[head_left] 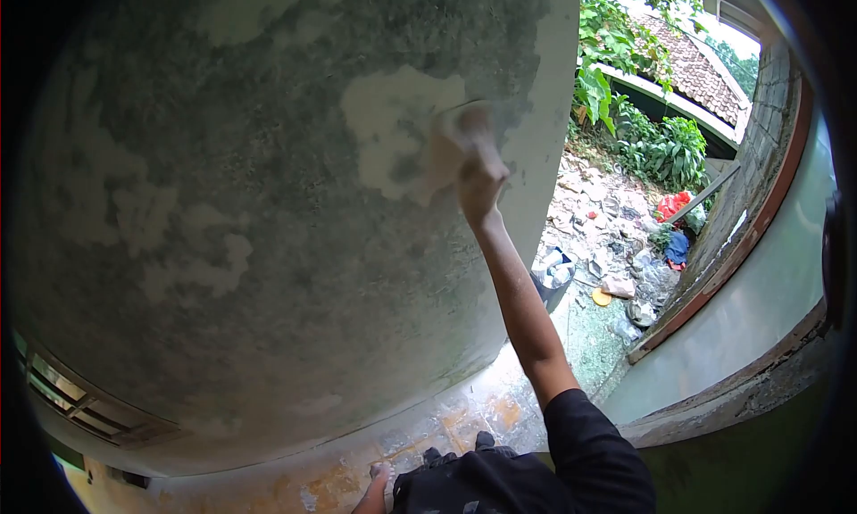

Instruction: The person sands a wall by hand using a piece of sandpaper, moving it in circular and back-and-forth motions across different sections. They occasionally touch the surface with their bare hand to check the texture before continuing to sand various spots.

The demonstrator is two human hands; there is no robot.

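My right arm is stretched up to the wall, which is grey and mottled with pale patches. My right hand is closed round a flat, pale tool, smeared by motion, whose exact kind I cannot tell. The tool's face overlaps the right side of a large cream patch on the wall. Down at the bottom, beside my dark shirt, only a small part of my left hand shows, low over the floor and away from the wall; its fingers are not clear.
To the right, the doorway has a brown-edged frame and looks onto rubble and litter. A dark bucket with pale contents stands by the wall's edge. Stained floor tiles lie below me. A slatted vent is at lower left.
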